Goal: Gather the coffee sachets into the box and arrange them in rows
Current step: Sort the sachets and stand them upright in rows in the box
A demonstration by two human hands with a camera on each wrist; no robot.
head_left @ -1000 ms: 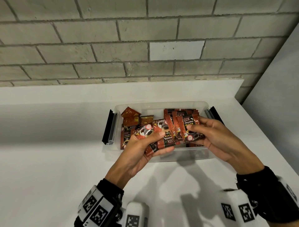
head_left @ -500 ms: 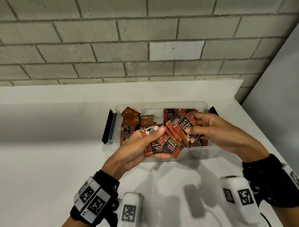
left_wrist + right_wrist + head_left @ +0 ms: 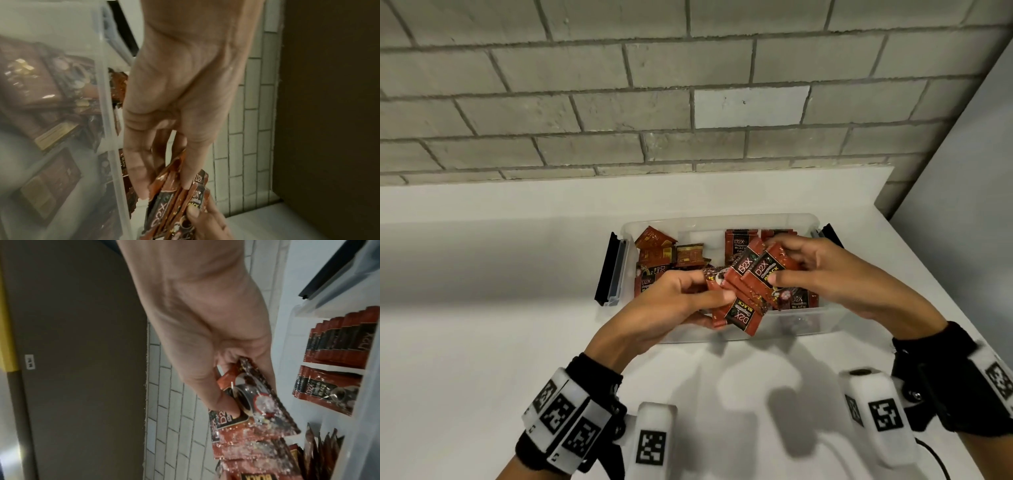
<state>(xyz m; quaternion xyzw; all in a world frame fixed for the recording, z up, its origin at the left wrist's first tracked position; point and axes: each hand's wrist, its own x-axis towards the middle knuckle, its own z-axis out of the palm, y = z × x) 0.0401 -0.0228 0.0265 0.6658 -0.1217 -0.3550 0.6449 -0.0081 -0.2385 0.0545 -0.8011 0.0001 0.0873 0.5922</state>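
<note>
A clear plastic box (image 3: 722, 222) stands on the white counter and holds red-and-black coffee sachets. Above its front wall I hold a fanned bunch of sachets (image 3: 751, 287) with both hands. My left hand (image 3: 690, 301) pinches the bunch's near end between thumb and fingers (image 3: 141, 183). My right hand (image 3: 794, 263) grips the top sachets (image 3: 252, 395) from the right. Upright rows of sachets (image 3: 339, 340) stand in the box's right side. Loose sachets (image 3: 664, 253) lie jumbled in its left side.
Black lid clips stick out at the box's left end (image 3: 611, 270) and right end (image 3: 832, 234). A grey block wall (image 3: 688, 85) rises behind the counter's white upstand. A grey panel (image 3: 969, 192) closes off the right side.
The bunch has fanned out and tilted, and both hands have shifted slightly toward the box. My right hand has moved up to the top sachets.
</note>
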